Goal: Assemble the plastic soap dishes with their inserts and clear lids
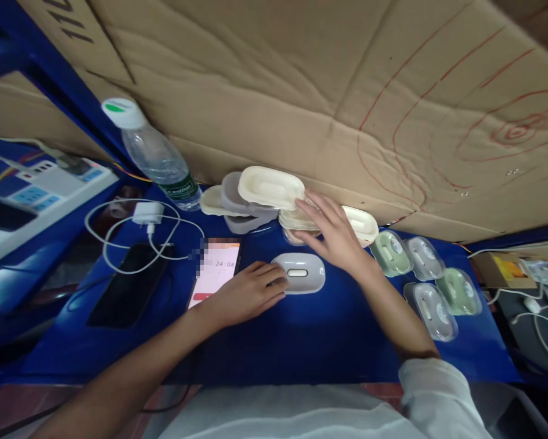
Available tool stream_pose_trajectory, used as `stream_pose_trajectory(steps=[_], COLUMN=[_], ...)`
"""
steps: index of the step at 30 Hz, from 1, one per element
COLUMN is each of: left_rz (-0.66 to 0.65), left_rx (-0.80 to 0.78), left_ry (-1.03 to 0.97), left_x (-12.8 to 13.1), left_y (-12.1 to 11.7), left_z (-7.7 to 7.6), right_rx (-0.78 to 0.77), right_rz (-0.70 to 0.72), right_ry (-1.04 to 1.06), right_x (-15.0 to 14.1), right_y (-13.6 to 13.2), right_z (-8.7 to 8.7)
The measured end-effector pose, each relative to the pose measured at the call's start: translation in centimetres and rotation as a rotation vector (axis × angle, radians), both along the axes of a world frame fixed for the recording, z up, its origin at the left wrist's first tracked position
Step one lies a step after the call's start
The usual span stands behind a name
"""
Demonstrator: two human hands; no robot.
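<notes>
A grey oval soap dish (306, 274) with a pale slot-shaped piece in its middle lies on the blue table. My left hand (253, 294) comes from the left with its fingers closed about the dish's left edge; its fingertips partly cover that rim. Farther back, my right hand (332, 231) is open, thumb and fingers spread, reaching to a stack of cream oval trays (288, 222). One fingertip touches the edge of an upper cream tray (270, 186). Behind the right wrist shows another cream tray (362, 224).
Several lidded green and grey soap boxes (433, 311) stand at the right. A lit phone (215, 268) lies beside my left hand, with a dark phone (122, 286) and white charger (148, 213) farther left. A water bottle (157, 158) and cardboard (264, 85) border the back.
</notes>
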State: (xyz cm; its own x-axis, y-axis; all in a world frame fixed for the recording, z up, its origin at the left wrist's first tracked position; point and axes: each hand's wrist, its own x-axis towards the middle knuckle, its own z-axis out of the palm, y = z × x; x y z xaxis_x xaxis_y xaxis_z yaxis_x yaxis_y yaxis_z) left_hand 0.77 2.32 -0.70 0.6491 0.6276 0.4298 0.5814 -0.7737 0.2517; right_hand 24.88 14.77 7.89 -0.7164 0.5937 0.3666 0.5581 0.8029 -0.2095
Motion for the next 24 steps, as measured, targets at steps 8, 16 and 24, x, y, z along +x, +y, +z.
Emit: stream_pose_trajectory(steps=[8,16,24], left_rz=[0.351,0.517,0.556], left_rx=[0.251,0.243,0.124], left_ry=[-0.248,-0.124,0.053], left_x=[-2.8,-4.3,-4.6], left_y=[1.6,2.4,6.5], left_z=[1.5,1.7,5.5], right_rx=[-0.040,0.025,-0.060], right_rz=[0.012,-0.208,-0.363], right_ry=[0.253,0.036,-0.394], right_x=[-4.6,1.7,3.1], right_y=[3.1,0.1,-0.1], right_z=[-1.5,2.4,4.4])
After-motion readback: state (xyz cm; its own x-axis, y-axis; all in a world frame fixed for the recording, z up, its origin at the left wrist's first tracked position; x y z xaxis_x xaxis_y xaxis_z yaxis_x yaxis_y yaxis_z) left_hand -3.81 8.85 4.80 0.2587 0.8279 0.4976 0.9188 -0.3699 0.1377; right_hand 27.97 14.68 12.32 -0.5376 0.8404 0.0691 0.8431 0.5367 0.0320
